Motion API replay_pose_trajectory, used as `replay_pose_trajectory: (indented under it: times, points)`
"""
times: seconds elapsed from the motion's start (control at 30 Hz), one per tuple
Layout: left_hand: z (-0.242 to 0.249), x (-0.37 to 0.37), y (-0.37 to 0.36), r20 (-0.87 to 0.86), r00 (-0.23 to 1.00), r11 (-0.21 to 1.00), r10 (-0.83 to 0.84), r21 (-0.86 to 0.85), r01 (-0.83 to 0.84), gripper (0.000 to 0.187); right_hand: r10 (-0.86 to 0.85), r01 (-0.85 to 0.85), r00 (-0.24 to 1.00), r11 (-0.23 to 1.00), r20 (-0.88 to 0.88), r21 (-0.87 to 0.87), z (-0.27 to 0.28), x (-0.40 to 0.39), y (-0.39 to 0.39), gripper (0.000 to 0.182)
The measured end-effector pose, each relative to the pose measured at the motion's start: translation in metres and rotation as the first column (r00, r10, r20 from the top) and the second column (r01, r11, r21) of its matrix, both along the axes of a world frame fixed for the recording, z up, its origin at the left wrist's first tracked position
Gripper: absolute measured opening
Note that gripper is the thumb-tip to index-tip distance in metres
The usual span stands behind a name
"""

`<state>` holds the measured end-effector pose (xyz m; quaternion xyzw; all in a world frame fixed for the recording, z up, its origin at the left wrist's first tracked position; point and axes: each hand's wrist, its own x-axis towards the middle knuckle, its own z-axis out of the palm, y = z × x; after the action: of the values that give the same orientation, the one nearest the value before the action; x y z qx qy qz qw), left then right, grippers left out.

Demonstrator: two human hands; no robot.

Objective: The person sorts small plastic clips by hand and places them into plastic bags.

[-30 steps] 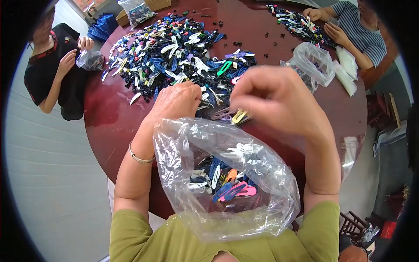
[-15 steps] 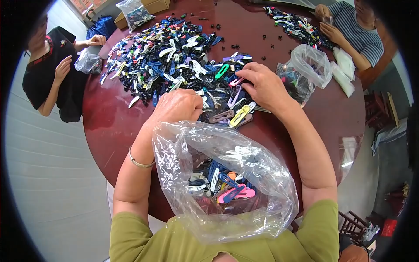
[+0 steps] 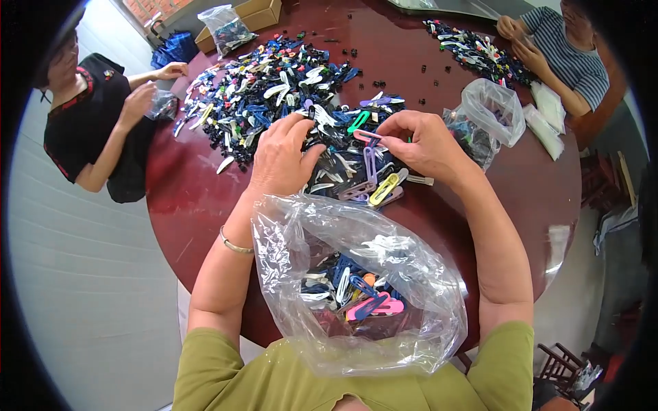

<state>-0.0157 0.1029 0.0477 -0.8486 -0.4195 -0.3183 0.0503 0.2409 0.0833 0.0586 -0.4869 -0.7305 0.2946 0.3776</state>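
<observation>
- Right, one round dark red table (image 3: pixel 178 198) fills the middle of the frame, and three people sit at it: the wearer at the bottom, one in black at the upper left, one in stripes at the upper right
- The wearer's left hand (image 3: pixel 281 154) lies on the near edge of the big heap of hair clips (image 3: pixel 274 89), fingers spread a little apart and flat on the clips, pinching nothing that I can make out
- The right hand (image 3: pixel 421 144) sits just right of centre, thumb and forefinger closed together on one pink clip (image 3: pixel 365 136) at the heap's near edge
- Just below the two hands lie one yellow clip (image 3: pixel 384 189) and one lilac clip (image 3: pixel 371 164), touching the loose clips around them
- One large clear plastic bag (image 3: pixel 356 288) gapes open in the lower middle, against the wearer's green shirt, with a layer of mixed clips in the bottom; too many to count
- A second, smaller clear bag (image 3: pixel 490 113) stands to the right of the right hand, partly filled
- A third bag (image 3: pixel 226 27) sits at the top left beside one cardboard box (image 3: pixel 257 10)
- A smaller, separate pile of clips (image 3: pixel 466 48) lies at the upper right, before the striped person's two hands
- One thin bracelet (image 3: pixel 236 244) circles the left wrist
</observation>
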Motion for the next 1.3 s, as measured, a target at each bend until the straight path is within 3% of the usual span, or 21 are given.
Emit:
replay_pose_trajectory:
  times: [0.03, 0.17, 0.4, 0.5, 0.6, 0.67, 0.7, 0.83, 1.13, 1.23, 1.3]
  points:
    - [-0.004, -0.002, 0.001, -0.08, 0.996, 0.995, 0.032, -0.087, -0.039, 0.051, 0.037, -0.044, 0.994, 0.996, -0.104, -0.071, -0.001, -0.001, 0.001, 0.018]
    - [-0.017, 0.006, -0.007, -0.231, 0.972, 0.943, -0.036, -0.331, -0.043, 0.075, 0.047, -0.059, 0.993, 0.992, -0.109, -0.11, -0.004, 0.002, 0.005, 0.019]
    - [-0.015, 0.019, -0.018, -0.125, 0.978, 0.931, -0.17, -0.344, 0.118, 0.089, 0.105, -0.105, 0.994, 0.994, -0.003, -0.013, -0.016, -0.017, 0.0, 0.017]
    - [-0.01, 0.026, -0.022, -0.109, 0.979, 0.947, -0.171, -0.293, 0.133, 0.078, 0.02, -0.013, 0.985, 0.999, -0.173, 0.041, -0.015, -0.014, 0.003, 0.018]
    - [-0.007, 0.03, -0.025, -0.078, 0.982, 0.966, -0.173, -0.207, 0.154, 0.061, -0.018, 0.022, 0.98, 1.0, -0.197, 0.017, -0.006, -0.005, 0.004, 0.016]
    - [-0.007, 0.029, -0.024, -0.053, 0.984, 0.968, -0.17, -0.196, 0.157, 0.056, 0.004, -0.031, 0.973, 0.993, -0.231, -0.112, 0.014, -0.002, -0.004, 0.014]
    - [-0.011, 0.03, -0.021, -0.011, 0.982, 0.977, -0.191, -0.099, 0.189, 0.046, 0.015, -0.06, 0.969, 0.983, -0.248, -0.175, 0.022, -0.002, -0.008, 0.012]
    - [-0.015, 0.028, -0.02, -0.025, 0.98, 0.98, -0.196, -0.042, 0.195, 0.043, 0.099, -0.162, 0.937, 0.973, -0.335, -0.165, 0.028, -0.004, -0.012, 0.011]
    - [-0.016, 0.028, -0.021, -0.019, 0.983, 0.982, -0.184, -0.041, 0.183, 0.041, 0.086, -0.16, 0.926, 0.972, -0.367, -0.175, 0.025, -0.007, -0.012, 0.011]
    - [-0.014, 0.027, -0.023, -0.049, 0.984, 0.984, -0.173, -0.059, 0.17, 0.042, 0.169, -0.29, 0.858, 0.939, -0.486, -0.186, 0.042, -0.002, -0.02, 0.011]
    - [-0.013, 0.025, -0.022, 0.022, 0.981, 0.979, -0.192, -0.064, 0.193, 0.033, 0.261, -0.413, 0.781, 0.898, -0.568, -0.154, 0.066, -0.003, -0.038, 0.007]
